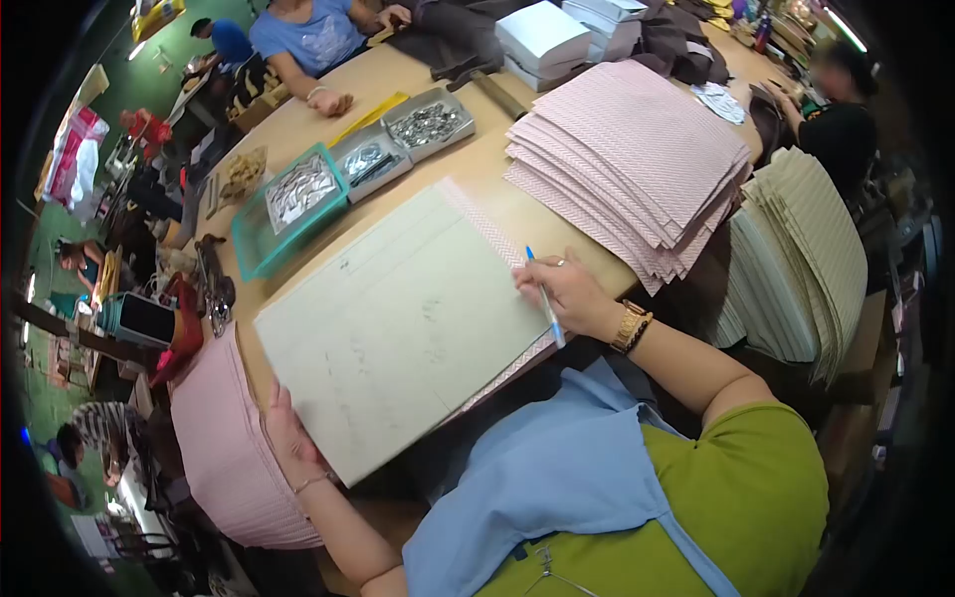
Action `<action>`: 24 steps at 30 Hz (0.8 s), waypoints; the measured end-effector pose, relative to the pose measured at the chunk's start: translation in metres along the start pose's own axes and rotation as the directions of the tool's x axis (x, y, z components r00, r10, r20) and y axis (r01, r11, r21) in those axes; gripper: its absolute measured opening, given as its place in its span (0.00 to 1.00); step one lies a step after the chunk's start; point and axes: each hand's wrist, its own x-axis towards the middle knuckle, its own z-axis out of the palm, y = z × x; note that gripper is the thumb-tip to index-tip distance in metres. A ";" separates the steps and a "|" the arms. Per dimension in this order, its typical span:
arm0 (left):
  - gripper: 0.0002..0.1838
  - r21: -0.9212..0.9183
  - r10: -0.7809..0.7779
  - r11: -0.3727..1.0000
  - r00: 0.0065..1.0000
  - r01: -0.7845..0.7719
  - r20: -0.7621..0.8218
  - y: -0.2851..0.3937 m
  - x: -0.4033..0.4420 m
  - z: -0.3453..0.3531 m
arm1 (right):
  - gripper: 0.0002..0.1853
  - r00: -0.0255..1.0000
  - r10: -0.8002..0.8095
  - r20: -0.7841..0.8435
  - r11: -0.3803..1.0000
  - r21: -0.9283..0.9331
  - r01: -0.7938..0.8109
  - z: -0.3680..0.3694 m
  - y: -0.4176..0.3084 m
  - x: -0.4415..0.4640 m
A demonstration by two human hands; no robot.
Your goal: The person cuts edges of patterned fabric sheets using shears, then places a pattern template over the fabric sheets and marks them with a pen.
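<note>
A large pale grey-green board (398, 328) with faint pencil marks lies at a slant on the table in front of me. Pink patterned sheet (482, 224) shows from under its far right and near edges. My right hand (569, 294) is closed around a blue and white pen (552, 316), resting by the board's right edge. At the board's lower left edge, my left hand (290, 433) grips the side, its fingers partly hidden.
Pink patterned sheets (637, 149) are stacked at the right, more sheets (239, 448) at the left. Behind the board stand a teal tray (257, 254) and grey boxes of metal parts (428, 124). Cream sheets (806, 249) stand at far right. Other people sit around the table.
</note>
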 end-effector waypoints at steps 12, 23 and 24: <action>0.29 -0.622 0.171 0.781 0.978 -0.058 0.123 -0.041 -0.029 -0.059 | 0.09 0.989 -0.006 -0.149 1.000 -0.019 0.003 0.014 -0.013 0.033; 0.30 -0.688 0.205 0.725 0.942 0.037 0.267 -0.056 -0.006 -0.055 | 0.09 0.931 -0.229 -0.283 0.972 -0.109 0.206 -0.193 -0.041 0.100; 0.30 -0.702 0.134 0.712 0.980 0.007 0.147 -0.051 -0.009 -0.046 | 0.10 0.852 -0.385 -0.355 0.874 -0.436 0.214 -0.242 -0.019 0.110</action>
